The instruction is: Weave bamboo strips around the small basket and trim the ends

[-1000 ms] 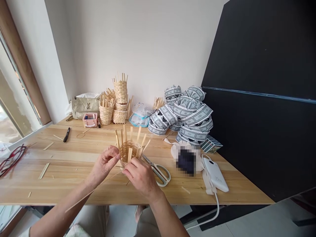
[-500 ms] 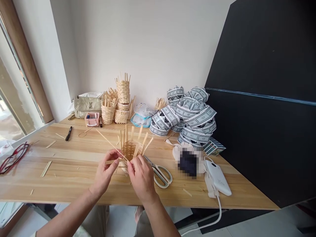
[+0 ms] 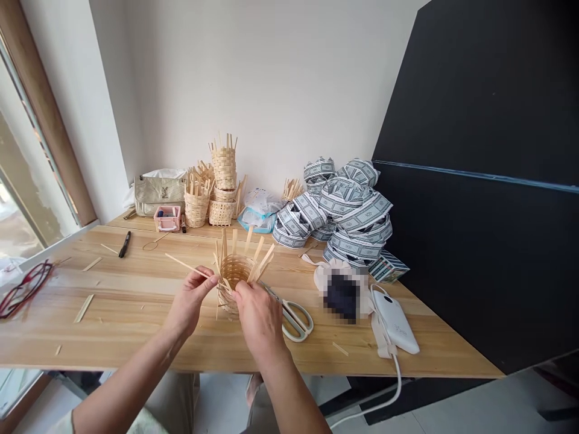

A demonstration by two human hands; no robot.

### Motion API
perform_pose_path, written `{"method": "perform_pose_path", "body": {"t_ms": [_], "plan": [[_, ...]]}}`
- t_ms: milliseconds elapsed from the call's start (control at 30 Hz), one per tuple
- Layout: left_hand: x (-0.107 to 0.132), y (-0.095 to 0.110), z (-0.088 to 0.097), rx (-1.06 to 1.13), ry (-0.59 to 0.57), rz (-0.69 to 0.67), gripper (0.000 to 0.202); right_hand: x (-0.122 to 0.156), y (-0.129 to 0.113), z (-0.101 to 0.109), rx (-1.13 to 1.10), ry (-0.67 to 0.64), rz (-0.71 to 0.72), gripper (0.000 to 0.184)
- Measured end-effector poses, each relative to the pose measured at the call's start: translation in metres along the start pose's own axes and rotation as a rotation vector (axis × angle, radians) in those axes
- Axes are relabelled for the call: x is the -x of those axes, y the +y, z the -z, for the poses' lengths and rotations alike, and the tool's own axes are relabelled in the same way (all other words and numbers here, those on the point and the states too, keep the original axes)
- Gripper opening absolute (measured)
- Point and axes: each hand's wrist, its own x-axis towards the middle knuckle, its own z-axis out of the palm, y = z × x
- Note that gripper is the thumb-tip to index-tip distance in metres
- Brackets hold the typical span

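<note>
Pale woven splints form the small basket [image 3: 235, 272] that stands on the wooden bench [image 3: 131, 295] just in front of the person, its mouth upward and its loose stakes [image 3: 249, 239] fanning out above the rim. At its left side the left hand [image 3: 189, 303] has its grip closed, thumb against fingers, on a thin strip [image 3: 181, 261] that slants up and away to the left beyond the fingertips. Opposite, the right hand [image 3: 261, 313] keeps a closed grip on the basket's near right edge, thumb toward the person; whether it also pinches the strip's inner end cannot be told.

Scissors [image 3: 286, 305] lie just beside the right hand, their handles pointing toward the near edge of the bench. Farther right are a white device [image 3: 397, 322] with a cable and, behind it, a heap of grey-and-white patterned bands [image 3: 357, 205]. Toward the wall stand stacked baskets [image 3: 223, 169], near a pink box [image 3: 166, 219] and a beige bag [image 3: 158, 194]. Off to the left lies a black marker [image 3: 125, 244].
</note>
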Motion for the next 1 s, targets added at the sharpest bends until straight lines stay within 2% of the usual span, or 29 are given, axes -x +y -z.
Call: {"method": "perform_pose_path", "body": {"t_ms": [100, 233, 300, 367, 433, 533, 633, 800, 900, 1000], "plan": [[-0.004, -0.006, 0.001, 0.046, 0.032, 0.013, 0.027, 0.003, 0.003, 0.000, -0.082, 0.020, 0.024, 0.014], [-0.006, -0.011, 0.002, 0.083, 0.078, 0.002, 0.026, 0.014, 0.017, -0.002, -0.420, 0.153, 0.091, 0.021], [-0.008, -0.012, 0.002, 0.121, 0.064, 0.016, 0.024, 0.018, 0.026, -0.008, -0.579, 0.249, -0.020, 0.022], [-0.010, -0.013, 0.003, 0.169, 0.022, 0.035, 0.022, 0.018, 0.034, -0.018, -0.703, 0.272, -0.207, 0.020], [-0.013, -0.013, 0.004, 0.190, -0.028, 0.047, 0.019, 0.014, 0.040, -0.028, -0.819, 0.205, -0.340, 0.032], [-0.018, -0.015, 0.006, 0.158, -0.095, 0.059, 0.019, 0.003, 0.042, -0.036, -0.883, 0.112, -0.383, 0.044], [-0.024, -0.017, 0.007, 0.096, -0.149, 0.047, 0.021, -0.009, 0.040, -0.033, -0.891, 0.090, -0.380, 0.042], [-0.029, -0.017, 0.008, -0.027, -0.212, 0.019, 0.025, -0.019, 0.036, -0.027, -1.075, -0.066, -0.336, 0.035], [-0.030, -0.019, 0.010, -0.089, -0.210, 0.001, 0.024, -0.020, 0.036, -0.030, -1.102, -0.060, -0.407, 0.037], [-0.030, -0.023, 0.013, -0.134, -0.239, -0.022, 0.022, -0.019, 0.038, -0.036, -1.178, -0.054, -0.420, 0.043]]}}
